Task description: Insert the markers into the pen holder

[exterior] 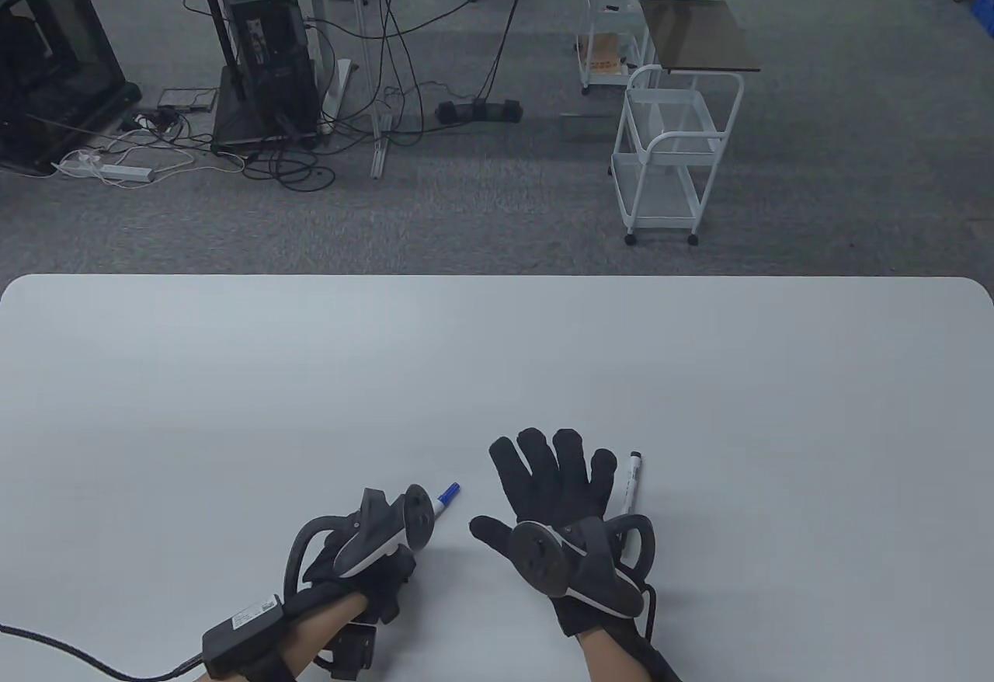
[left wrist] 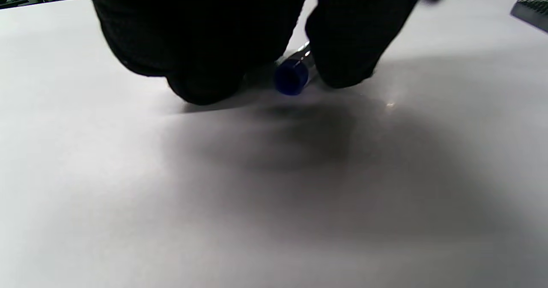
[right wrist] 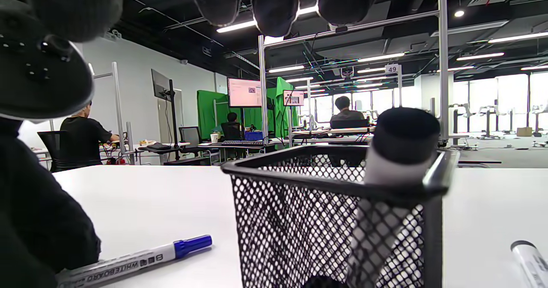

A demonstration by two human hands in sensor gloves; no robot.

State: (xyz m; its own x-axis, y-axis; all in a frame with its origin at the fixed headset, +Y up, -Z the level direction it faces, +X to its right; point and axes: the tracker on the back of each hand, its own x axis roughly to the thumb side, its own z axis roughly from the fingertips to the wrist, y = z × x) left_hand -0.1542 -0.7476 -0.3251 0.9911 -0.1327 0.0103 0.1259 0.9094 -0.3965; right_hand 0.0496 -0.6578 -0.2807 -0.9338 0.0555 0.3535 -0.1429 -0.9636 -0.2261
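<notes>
A blue-capped whiteboard marker lies on the white table. My left hand pinches its barrel, with fingers on both sides of the cap in the left wrist view. My right hand is spread open with nothing in it. It hovers over the black mesh pen holder, which it hides in the table view. A black-capped marker stands in the holder. Another black-capped marker lies on the table just right of my right hand.
A corner of the pen holder shows in the left wrist view, to the right of my left hand. Beyond the table's far edge are a white cart and desks with cables on the floor.
</notes>
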